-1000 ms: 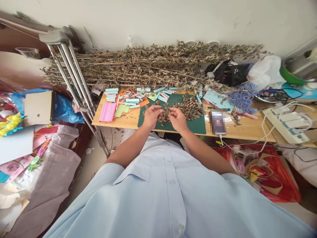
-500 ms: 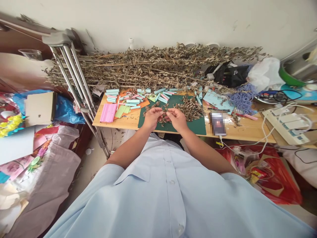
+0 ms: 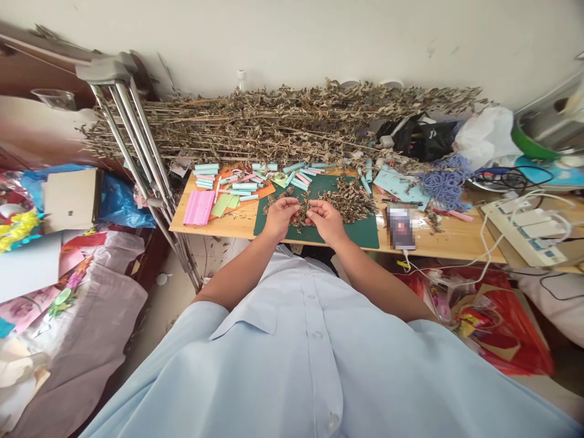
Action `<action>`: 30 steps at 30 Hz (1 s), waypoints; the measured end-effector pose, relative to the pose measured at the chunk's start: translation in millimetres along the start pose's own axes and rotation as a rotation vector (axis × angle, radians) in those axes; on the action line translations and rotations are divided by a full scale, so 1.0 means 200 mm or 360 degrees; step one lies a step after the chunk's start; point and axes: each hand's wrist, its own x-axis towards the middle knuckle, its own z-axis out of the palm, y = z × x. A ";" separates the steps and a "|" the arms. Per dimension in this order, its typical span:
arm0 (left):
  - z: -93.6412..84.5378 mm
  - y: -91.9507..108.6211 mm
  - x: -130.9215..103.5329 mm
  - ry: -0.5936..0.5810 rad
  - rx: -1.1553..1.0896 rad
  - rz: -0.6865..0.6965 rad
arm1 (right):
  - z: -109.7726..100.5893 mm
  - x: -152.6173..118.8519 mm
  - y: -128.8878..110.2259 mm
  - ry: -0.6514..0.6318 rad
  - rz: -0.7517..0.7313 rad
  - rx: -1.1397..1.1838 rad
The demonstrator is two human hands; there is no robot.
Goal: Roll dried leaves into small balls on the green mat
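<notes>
Dried leaves (image 3: 302, 214) hang between my two hands, over the green cutting mat (image 3: 367, 235). My left hand (image 3: 281, 217) is closed, thumb and fingers pinching the leaves from the left side. From the right, my right hand (image 3: 326, 219) pinches the same bit of dried leaves with its thumb and forefinger. A heap of crumpled dried leaves (image 3: 353, 201) lies on the mat just beyond my right hand. A smaller clump sits partly hidden behind my left hand.
Blue and pink paper rolls (image 3: 249, 182) lie along the mat's far edge, with pink paper (image 3: 198, 207) at left. Long dried stalks (image 3: 255, 121) line the wall. A phone (image 3: 402, 228), purple cord (image 3: 444, 184) and power strip (image 3: 524, 231) are at right. Metal crutches (image 3: 141, 140) lean at left.
My right hand's fingers have shifted slightly, opening a little more space between the two hands' fingertips. Both hands still pinch the dried leaves; the rest looks the same.
</notes>
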 end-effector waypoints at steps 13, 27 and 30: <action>-0.07 -0.02 0.03 0.0071 0.0253 0.0183 | -0.08 -0.30 0.06 -0.0292 0.0043 -0.0289; -0.07 -0.05 0.08 -0.0054 0.1084 0.0549 | -0.16 -0.39 0.10 -0.0519 -0.0436 -0.1209; -0.09 -0.06 0.04 0.0078 0.1065 0.0615 | -0.17 -0.39 0.10 -0.0465 -0.0448 -0.1214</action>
